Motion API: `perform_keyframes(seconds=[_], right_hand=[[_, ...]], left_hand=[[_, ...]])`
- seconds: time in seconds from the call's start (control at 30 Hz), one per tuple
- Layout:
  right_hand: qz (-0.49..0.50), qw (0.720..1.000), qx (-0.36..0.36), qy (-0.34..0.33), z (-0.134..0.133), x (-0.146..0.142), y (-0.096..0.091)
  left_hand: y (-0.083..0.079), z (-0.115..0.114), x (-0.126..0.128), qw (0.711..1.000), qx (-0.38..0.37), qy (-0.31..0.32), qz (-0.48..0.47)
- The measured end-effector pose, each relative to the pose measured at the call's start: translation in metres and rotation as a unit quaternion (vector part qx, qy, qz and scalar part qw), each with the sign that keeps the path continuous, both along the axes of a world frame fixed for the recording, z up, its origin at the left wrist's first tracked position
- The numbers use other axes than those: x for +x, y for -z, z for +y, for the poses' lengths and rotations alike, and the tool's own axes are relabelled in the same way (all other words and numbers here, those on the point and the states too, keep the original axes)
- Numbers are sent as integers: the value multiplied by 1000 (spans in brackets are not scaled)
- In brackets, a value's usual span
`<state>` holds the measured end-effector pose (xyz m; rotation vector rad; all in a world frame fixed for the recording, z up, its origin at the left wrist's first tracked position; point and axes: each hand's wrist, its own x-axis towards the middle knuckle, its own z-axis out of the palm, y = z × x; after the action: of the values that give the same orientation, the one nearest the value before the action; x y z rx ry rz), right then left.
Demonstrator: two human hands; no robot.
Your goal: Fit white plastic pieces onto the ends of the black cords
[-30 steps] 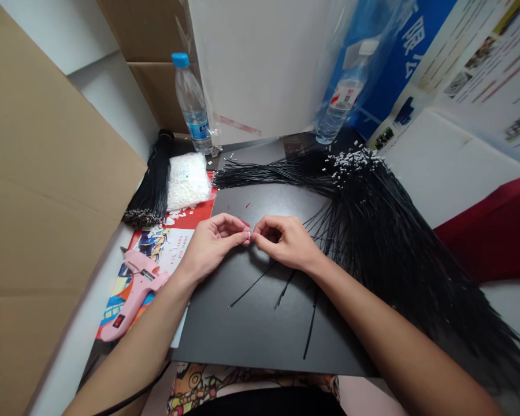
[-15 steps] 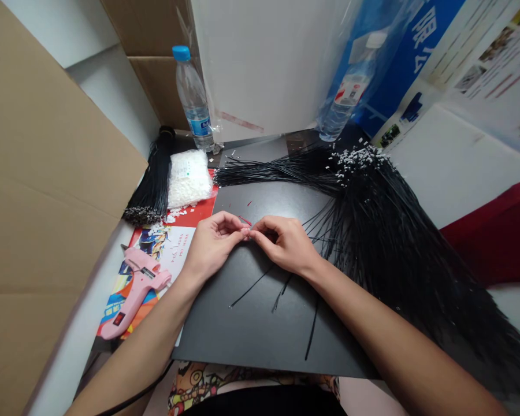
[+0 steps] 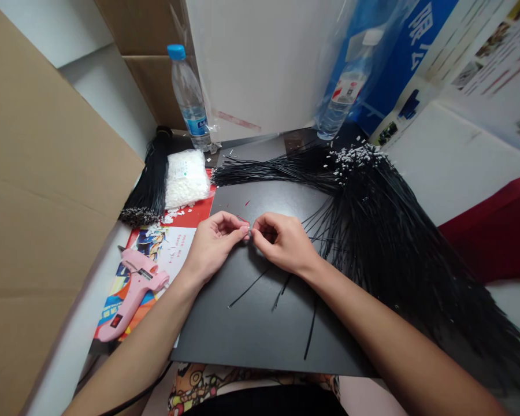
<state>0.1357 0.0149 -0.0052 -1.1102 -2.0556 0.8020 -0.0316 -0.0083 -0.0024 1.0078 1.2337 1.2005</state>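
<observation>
My left hand (image 3: 216, 241) is closed in a pinch over the middle of the dark tabletop (image 3: 225, 335), with a tiny white connector piece at its fingertips, mostly hidden. Just right of it, my right hand (image 3: 283, 240) pinches a thin black wire, most of it covered by the fingers. A narrow gap separates the two sets of fingertips. Several loose black wires (image 3: 248, 289) lie under and below my right hand. To the right spreads a big heap of black wires (image 3: 385, 231), many tipped with white connectors (image 3: 355, 159).
Left of my forearm, a pink glue gun (image 3: 132, 292) rests on printed paper. Behind it are a bag of white pieces (image 3: 187, 179) and a wire bundle (image 3: 145, 190). Two water bottles (image 3: 190, 110) stand at the back. A cardboard sheet (image 3: 39, 190) borders the left.
My fingertips have moved slightly apart, leaving a small gap between the hands. The view has shifted a little; the objects around stay put.
</observation>
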Motion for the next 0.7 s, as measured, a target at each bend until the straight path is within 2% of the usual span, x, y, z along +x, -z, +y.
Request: perform_keyframes(seconds=[0.17, 0.4, 0.7], right_hand=[[-51, 997, -5, 53, -4, -8, 2], [-91, 994, 17, 51, -4, -12, 5], [-20, 999, 3, 50, -2, -7, 3]], left_hand=[[3, 0, 2, 1000, 2, -16, -21], [3, -1, 3, 1000, -4, -16, 15], [-1, 1, 1, 1000, -20, 1, -4]])
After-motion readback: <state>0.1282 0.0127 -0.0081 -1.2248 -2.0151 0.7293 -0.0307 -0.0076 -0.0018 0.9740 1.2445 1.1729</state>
